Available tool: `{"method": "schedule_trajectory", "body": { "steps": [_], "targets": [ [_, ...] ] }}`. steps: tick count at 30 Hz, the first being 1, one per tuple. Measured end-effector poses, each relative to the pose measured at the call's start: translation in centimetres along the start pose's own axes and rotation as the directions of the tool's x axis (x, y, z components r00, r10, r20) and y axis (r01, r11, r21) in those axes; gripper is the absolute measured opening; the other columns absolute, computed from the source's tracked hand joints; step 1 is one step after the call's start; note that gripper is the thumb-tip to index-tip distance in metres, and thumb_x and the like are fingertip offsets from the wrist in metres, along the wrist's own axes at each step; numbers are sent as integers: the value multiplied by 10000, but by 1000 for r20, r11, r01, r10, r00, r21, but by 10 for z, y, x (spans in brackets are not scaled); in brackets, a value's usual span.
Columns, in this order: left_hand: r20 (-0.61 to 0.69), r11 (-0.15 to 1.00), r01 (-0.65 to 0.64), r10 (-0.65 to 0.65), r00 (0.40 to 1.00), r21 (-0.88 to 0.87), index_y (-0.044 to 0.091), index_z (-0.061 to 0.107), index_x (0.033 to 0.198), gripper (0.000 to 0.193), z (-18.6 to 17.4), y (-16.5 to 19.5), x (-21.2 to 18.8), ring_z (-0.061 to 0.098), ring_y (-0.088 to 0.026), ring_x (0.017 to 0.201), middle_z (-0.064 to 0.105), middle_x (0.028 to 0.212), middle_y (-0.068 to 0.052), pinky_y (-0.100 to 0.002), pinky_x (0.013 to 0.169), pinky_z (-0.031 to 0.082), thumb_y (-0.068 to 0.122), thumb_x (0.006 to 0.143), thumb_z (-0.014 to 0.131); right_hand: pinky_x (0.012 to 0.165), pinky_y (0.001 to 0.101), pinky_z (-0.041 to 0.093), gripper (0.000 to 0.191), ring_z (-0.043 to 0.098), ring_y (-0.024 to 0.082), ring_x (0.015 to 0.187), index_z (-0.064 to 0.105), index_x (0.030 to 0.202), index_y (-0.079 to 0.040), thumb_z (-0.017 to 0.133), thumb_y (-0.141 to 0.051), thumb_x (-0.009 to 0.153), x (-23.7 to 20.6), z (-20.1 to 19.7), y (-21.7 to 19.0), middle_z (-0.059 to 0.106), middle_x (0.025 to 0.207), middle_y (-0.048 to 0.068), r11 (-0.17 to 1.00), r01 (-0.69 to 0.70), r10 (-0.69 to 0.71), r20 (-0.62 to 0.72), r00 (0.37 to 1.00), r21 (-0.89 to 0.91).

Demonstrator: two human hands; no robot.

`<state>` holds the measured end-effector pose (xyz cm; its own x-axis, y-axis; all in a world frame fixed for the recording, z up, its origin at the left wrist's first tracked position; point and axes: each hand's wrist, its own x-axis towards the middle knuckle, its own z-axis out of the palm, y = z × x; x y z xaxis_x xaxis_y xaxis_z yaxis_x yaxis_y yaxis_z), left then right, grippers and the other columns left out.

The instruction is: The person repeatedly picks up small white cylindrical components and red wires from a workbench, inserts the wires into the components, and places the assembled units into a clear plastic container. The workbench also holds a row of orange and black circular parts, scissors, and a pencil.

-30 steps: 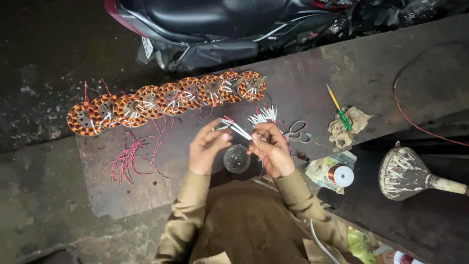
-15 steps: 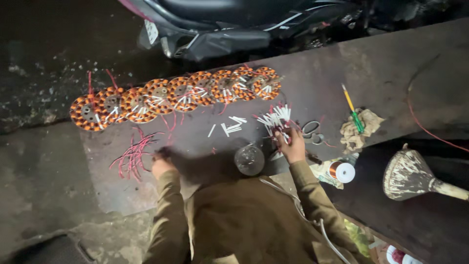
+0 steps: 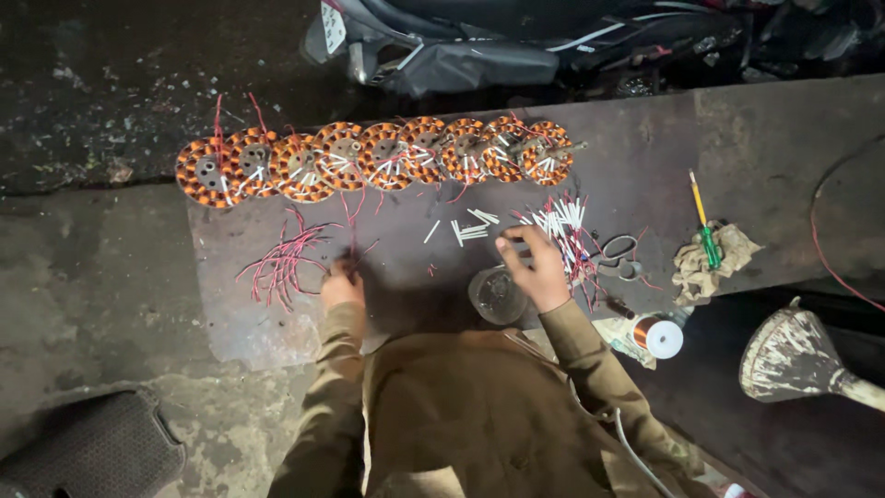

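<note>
My left hand (image 3: 342, 287) rests on the dark board (image 3: 645, 129) beside a loose bundle of red wires (image 3: 284, 260), its fingers touching wire ends. My right hand (image 3: 534, 265) reaches among short white sleeve tubes (image 3: 472, 228) and a pile of white and red pieces (image 3: 564, 221), fingers curled at them; whether it grips one is unclear. A row of several copper-wound round stators (image 3: 378, 157) lies across the far side of the board. A clear round lid (image 3: 498, 295) sits just left of my right wrist.
Scissors (image 3: 622, 255) lie right of the pile. A green-handled screwdriver (image 3: 705, 226) rests on a crumpled rag (image 3: 714, 263). A copper wire spool (image 3: 656, 334), a funnel-shaped brush (image 3: 793, 355) and a scooter (image 3: 516, 41) at the far edge surround the board.
My hands, together at the centre a second ago, have separated: the left went to the red wires, the right to the white tubes. The view shifted slightly.
</note>
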<state>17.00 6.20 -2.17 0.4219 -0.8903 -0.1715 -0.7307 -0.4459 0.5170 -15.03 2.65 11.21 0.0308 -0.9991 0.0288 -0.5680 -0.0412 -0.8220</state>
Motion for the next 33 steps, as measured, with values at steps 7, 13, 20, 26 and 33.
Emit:
{"method": "schedule_trajectory", "body": {
  "steps": [7, 13, 20, 26, 33],
  "targets": [
    [-63, 859, -63, 36, 997, -509, 105, 752, 1076, 183, -6, 32, -39, 710, -237, 822, 761, 935, -114, -371, 779, 575, 229, 941, 752, 745, 288, 531, 221, 653, 142, 835, 719, 1080, -5, 708, -216, 1014, -22, 17, 5, 720, 961, 83, 938, -220, 175, 181, 968, 269],
    [297, 555, -16, 468, 832, -832, 52, 739, 1100, 178, 22, 136, -116, 688, -81, 817, 761, 949, -34, -255, 744, 573, 132, 941, 750, 758, 280, 567, 208, 698, 131, 817, 670, 1090, -1, 607, -181, 1007, -29, -2, 13, 727, 894, 45, 446, -474, 399, 305, 865, 759],
    [646, 468, 448, 484, 591, -761, -19, 735, 1175, 277, 68, 174, -85, 666, -82, 805, 748, 985, -29, -232, 728, 562, 136, 945, 747, 553, 209, 361, 243, 489, 70, 626, 639, 1237, -31, 567, -181, 1060, -56, -66, 34, 551, 706, -16, 614, -397, 450, 111, 886, 682],
    [590, 302, 527, 595, 546, -794, -50, 715, 1144, 220, 86, 225, -93, 650, -107, 792, 717, 943, -56, -241, 696, 532, 69, 960, 741, 622, 228, 461, 146, 560, 58, 687, 536, 1014, -30, 668, -93, 1009, -68, -86, 31, 580, 782, -44, 721, -252, 302, 34, 953, 646],
    [611, 259, 583, 563, 557, -770, -67, 701, 1086, 186, 71, 252, -113, 661, -120, 781, 710, 921, -68, -270, 660, 536, 40, 941, 747, 622, 222, 450, 139, 550, 47, 680, 696, 916, -3, 735, -133, 943, -75, -115, 22, 650, 750, -33, 960, -179, 210, -126, 970, 216]
  ]
}}
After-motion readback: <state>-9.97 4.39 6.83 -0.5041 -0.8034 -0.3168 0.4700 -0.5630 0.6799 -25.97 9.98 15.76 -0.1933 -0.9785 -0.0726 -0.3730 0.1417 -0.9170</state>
